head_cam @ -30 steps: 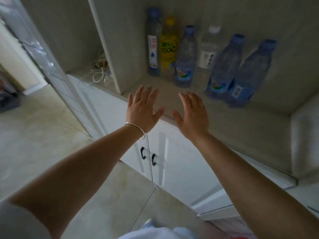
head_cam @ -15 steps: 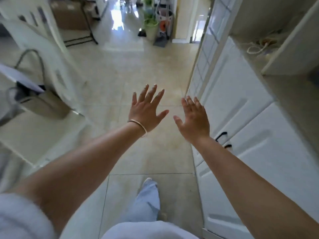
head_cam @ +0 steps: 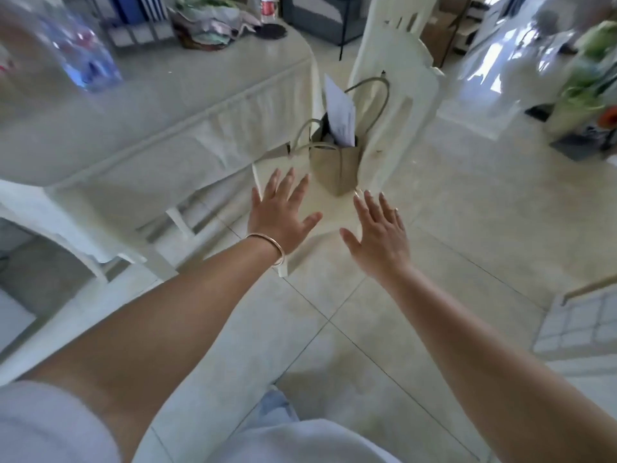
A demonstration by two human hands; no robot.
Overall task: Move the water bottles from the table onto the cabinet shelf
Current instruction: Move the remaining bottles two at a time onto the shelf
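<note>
Our left hand (head_cam: 279, 217) and right hand (head_cam: 379, 233) reach out empty, fingers spread wide, near the tote bag (head_cam: 335, 168); blurred water bottles (head_cam: 81, 56) stand far left of it.

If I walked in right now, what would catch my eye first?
Two bare hands reach forward with spread fingers, holding nothing: the left hand, with a bracelet on its wrist, and the right hand. Just beyond them a tan bag with papers sticking out stands on a white chair. At upper left, a blurred water bottle stands on the cloth-covered table.
</note>
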